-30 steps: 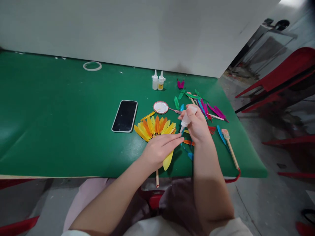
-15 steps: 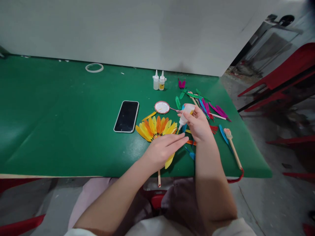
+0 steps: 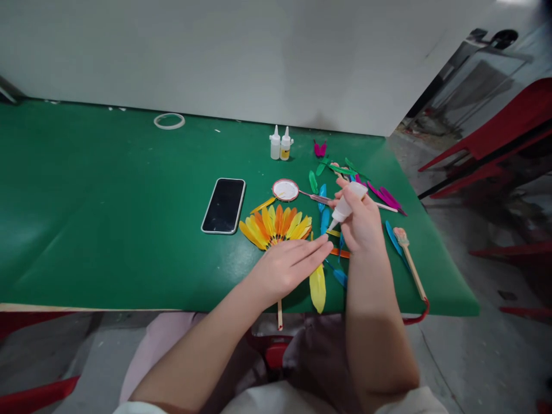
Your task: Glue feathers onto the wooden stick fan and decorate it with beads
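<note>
My right hand (image 3: 364,224) is closed around a white glue bottle (image 3: 348,202), tilted with its nozzle down and left, close to the fingertips of my left hand. My left hand (image 3: 287,264) reaches across with fingers straight and together, and a yellow feather (image 3: 318,290) hangs from beneath them; the thumb's grip on it is hidden. Behind and partly under this hand lies a feather fan (image 3: 279,221) in yellow and orange, its wooden stick (image 3: 280,316) jutting past the table edge. Blue feathers (image 3: 324,215) and an orange feather (image 3: 340,252) lie between my hands.
A phone (image 3: 223,206) lies left of the fan. Two small bottles (image 3: 280,146) stand behind, near a small round white disc (image 3: 285,190) with a red rim. Purple feathers (image 3: 386,198) and a flower-topped stick (image 3: 411,264) lie right. A clear ring (image 3: 169,121) sits far left.
My right hand has moved right with the glue bottle, its nozzle drawing away from the fan. The yellow feather under my left hand has swung to the right and hangs lower.
</note>
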### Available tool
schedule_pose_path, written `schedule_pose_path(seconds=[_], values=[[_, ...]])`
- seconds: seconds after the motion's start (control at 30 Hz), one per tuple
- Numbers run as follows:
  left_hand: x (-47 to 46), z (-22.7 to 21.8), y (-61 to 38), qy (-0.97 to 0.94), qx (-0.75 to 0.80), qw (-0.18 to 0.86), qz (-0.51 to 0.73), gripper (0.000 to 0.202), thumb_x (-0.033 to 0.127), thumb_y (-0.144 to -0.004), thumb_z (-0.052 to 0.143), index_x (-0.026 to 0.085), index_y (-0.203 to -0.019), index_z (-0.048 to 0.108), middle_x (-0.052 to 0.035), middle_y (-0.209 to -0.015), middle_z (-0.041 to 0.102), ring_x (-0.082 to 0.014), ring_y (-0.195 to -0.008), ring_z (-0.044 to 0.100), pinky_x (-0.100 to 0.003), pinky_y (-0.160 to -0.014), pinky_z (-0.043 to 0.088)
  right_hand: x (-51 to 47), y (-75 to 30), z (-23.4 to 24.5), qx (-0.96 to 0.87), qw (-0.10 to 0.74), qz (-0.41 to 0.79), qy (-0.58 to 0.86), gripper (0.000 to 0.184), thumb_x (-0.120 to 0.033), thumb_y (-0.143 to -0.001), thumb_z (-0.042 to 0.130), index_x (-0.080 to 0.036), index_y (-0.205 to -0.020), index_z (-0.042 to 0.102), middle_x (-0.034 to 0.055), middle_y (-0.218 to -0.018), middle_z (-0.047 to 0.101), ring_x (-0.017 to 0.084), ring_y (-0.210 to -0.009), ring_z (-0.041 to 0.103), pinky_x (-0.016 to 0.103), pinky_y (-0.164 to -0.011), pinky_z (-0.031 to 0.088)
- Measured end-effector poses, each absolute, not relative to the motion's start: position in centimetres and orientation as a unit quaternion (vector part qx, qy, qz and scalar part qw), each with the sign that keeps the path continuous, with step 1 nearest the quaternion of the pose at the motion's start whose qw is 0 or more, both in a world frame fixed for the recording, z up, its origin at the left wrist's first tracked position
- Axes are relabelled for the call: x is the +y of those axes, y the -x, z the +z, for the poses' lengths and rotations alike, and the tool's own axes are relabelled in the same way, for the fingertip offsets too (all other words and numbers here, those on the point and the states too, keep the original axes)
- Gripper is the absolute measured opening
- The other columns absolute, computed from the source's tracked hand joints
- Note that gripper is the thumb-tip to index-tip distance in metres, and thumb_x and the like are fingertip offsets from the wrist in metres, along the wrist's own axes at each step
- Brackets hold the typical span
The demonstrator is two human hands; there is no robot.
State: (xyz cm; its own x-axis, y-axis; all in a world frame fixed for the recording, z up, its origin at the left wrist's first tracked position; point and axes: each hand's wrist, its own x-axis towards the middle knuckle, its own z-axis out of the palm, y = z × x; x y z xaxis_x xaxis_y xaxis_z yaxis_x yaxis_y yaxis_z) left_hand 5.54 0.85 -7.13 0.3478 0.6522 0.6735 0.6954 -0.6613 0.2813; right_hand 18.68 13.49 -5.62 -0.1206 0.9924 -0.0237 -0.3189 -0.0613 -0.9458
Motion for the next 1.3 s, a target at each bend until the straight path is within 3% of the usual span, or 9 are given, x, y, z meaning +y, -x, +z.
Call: schedule_pose_path(seconds=[0.23,0.43,0.63,0.87,1.0,1.3], values=[[0.16,-6.89,-5.73,0.782,-0.446,0.035,-0.435,0.028,0.014,-0.086,0.048,0.017,-0.113,0.055,-0.0032,-0.090,0.068,-0.0099,-0.080,0.064,-0.020,-0.070,0.051,12.58,-18.42,-4.63,-0.457,0.490,0.647,0.364,0.032,-0.041,-0.070,0.066,-0.021,-0.093,0.060,-0.0045,-0.062,0.061,0.010,-0.058,0.060,0.028,-0.069,0.053],[0.23,-7.47,-5.41,0.789,-0.417,0.060,-0.448,0.033,0.008,-0.080,0.055,0.012,-0.113,0.055,-0.0075,-0.095,0.068,-0.0129,-0.084,0.063,-0.023,-0.068,0.052,12.49,-18.34,-4.76,-0.419,0.487,0.685,0.343,0.028,-0.042,-0.074,0.062,-0.020,-0.091,0.059,-0.0059,-0.061,0.059,0.009,-0.057,0.060,0.029,-0.070,0.053],[0.28,-7.21,-5.53,0.781,-0.414,0.061,-0.462,0.031,0.009,-0.079,0.056,0.012,-0.110,0.057,-0.0078,-0.096,0.068,-0.0131,-0.082,0.064,-0.023,-0.068,0.053,12.75,-18.44,-5.18,-0.432,0.479,0.669,0.369,0.028,-0.046,-0.071,0.063,-0.021,-0.079,0.053,-0.0013,-0.061,0.065,0.018,-0.072,0.067,0.034,-0.073,0.052],[0.41,-7.21,-5.54,0.779,-0.415,0.072,-0.465,0.028,0.009,-0.079,0.057,0.012,-0.107,0.058,-0.0069,-0.092,0.069,-0.0120,-0.078,0.065,-0.021,-0.066,0.053,12.74,-18.12,-5.24,-0.463,0.493,0.634,0.376,0.032,-0.049,-0.070,0.063,-0.023,-0.077,0.047,-0.0079,-0.045,0.055,0.012,-0.045,0.058,0.032,-0.063,0.053],[0.53,-7.35,-5.53,0.775,-0.423,0.076,-0.463,0.025,0.012,-0.081,0.055,0.014,-0.106,0.059,-0.0053,-0.090,0.070,-0.0107,-0.075,0.064,-0.020,-0.065,0.053,12.68,-18.08,-5.32,-0.446,0.490,0.652,0.369,0.036,-0.058,-0.074,0.054,-0.023,-0.083,0.047,-0.0064,-0.050,0.056,0.014,-0.053,0.061,0.033,-0.065,0.054],[0.66,-7.22,-5.51,0.775,-0.422,0.081,-0.463,0.024,0.012,-0.083,0.053,0.014,-0.105,0.059,-0.0057,-0.088,0.070,-0.0109,-0.076,0.065,-0.020,-0.065,0.053,12.53,-18.32,-5.34,-0.454,0.464,0.676,0.349,0.032,-0.041,-0.073,0.063,-0.023,-0.097,0.053,0.0005,-0.079,0.070,0.018,-0.080,0.067,0.033,-0.073,0.053]])
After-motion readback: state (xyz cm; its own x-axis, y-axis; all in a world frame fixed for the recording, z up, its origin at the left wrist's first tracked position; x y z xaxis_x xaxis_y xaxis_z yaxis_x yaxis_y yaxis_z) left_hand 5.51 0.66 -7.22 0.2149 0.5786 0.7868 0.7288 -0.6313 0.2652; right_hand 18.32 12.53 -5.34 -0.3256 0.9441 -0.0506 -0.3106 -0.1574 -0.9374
